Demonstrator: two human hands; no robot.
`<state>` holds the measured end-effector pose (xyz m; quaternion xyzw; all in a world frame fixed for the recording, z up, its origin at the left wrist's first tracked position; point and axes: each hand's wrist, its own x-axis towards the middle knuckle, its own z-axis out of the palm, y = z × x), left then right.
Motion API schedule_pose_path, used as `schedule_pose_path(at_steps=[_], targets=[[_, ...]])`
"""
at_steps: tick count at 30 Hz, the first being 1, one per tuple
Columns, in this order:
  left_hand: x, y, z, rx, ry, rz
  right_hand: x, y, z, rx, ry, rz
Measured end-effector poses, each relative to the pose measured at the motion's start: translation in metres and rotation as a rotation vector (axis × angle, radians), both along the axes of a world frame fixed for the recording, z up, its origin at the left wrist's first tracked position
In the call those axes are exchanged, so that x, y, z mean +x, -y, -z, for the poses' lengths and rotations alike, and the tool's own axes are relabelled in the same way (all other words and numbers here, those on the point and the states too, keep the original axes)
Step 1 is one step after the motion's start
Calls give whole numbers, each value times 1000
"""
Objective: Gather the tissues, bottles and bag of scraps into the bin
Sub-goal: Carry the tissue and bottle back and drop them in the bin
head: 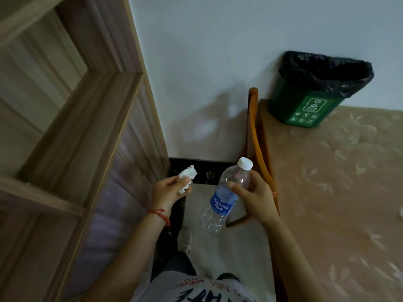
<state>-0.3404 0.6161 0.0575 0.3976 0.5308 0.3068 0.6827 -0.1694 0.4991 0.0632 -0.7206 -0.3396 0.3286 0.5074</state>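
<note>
At six o'clock, the person's white printed shirt (pixel 192 288). Just beyond, the left hand (pixel 168 190) pinches a crumpled tissue (pixel 187 178) between thumb and fingers, a red string bracelet (pixel 159 215) on its wrist. Beside it, the right hand (pixel 255 196) grips a clear Aquafina bottle (pixel 224 199), white cap tilted toward one o'clock. Farther, at two o'clock, a green bin (pixel 305 105) with a black liner (pixel 327 70) stands on the patterned tabletop (pixel 338 182), against the wall.

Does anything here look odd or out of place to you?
One thing does: the green bin with its black liner stands on the table against the wall, not on the floor. The left hand holds a crumpled tissue; the right hand holds a capped, empty-looking bottle.
</note>
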Motion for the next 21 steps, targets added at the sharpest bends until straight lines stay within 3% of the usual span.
schedule_pose_path(at_steps=[8,21], targets=[[45,-113,-16,36,41,101,31,-97,-11,22,29,73],[131,-231,-15,80,28,128,111,-207,-26,78,-10,107]])
